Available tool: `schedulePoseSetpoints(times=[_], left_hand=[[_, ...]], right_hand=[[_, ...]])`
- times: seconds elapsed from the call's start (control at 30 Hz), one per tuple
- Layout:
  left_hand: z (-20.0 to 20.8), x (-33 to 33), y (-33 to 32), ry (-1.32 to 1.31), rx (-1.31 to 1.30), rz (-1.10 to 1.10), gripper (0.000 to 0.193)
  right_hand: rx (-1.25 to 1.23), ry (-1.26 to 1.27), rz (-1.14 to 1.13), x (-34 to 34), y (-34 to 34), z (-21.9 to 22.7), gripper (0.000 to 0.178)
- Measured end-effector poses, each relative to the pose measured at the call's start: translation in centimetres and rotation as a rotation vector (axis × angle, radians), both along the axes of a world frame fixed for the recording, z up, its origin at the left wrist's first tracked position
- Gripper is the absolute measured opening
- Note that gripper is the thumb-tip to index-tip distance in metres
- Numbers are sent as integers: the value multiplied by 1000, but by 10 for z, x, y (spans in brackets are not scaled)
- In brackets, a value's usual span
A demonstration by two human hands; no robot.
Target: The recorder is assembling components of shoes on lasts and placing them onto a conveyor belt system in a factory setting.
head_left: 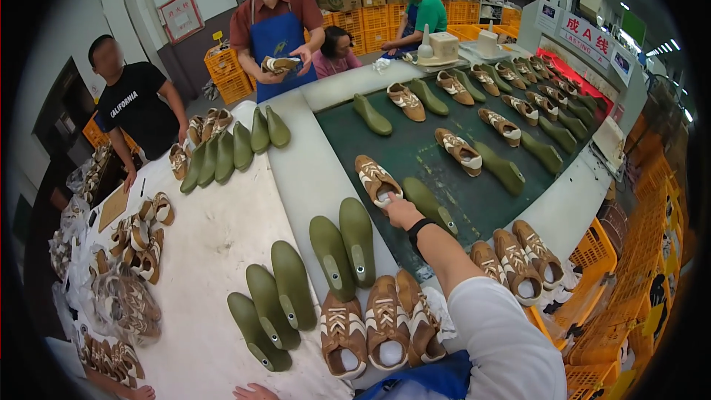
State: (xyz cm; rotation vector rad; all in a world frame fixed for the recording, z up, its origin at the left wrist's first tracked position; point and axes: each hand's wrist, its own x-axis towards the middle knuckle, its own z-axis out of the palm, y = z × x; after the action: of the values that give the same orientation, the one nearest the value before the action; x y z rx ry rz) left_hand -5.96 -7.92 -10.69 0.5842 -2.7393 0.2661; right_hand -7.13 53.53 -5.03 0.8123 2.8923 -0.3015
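The right hand (401, 211) is reaching up from the lower middle of the frame and closing its fingers on the heel of a tan and white lace-up shoe (376, 178), which is lying on the dark green conveyor belt (415, 150) at the centre of the frame. The left hand (255, 392) is resting at the bottom edge, only partly showing, so I cannot tell whether it is holding anything.

Judging by the layout, the work is well under way: matching shoes and olive green plastic shoe lasts (501, 167) are already riding in pairs along the belt toward the upper right, while three more shoes (381, 322) and five loose lasts (311, 281) are waiting on the pale surface (215, 252) at lower centre.

Another last (432, 206) is lying just beside the grasped shoe, crowding the wrist. Other people are standing at upper left, one in a blue apron (278, 41) handling a shoe.
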Motion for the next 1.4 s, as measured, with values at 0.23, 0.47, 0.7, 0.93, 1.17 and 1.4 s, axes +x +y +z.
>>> schedulePoseSetpoints(times=[0.23,0.47,0.7,0.93,1.17,1.4], left_hand=[[3,-9,23,-11,74,15,52],[17,13,-6,-68,63,58,52],[2,-1,-11,-74,200,141,47],[0,1,-9,-50,245,147,47],[-10,4,-24,7,265,138,47],[11,8,-11,3,359,104,49]], right_hand=[[3,-130,-53,7,-8,19,39],[-173,-76,199,59,-33,69,42],[-351,-115,587,178,-99,95,44],[-288,43,409,242,-193,92,55],[-382,243,297,238,-211,60,56],[-410,296,320,249,-208,59,68]])
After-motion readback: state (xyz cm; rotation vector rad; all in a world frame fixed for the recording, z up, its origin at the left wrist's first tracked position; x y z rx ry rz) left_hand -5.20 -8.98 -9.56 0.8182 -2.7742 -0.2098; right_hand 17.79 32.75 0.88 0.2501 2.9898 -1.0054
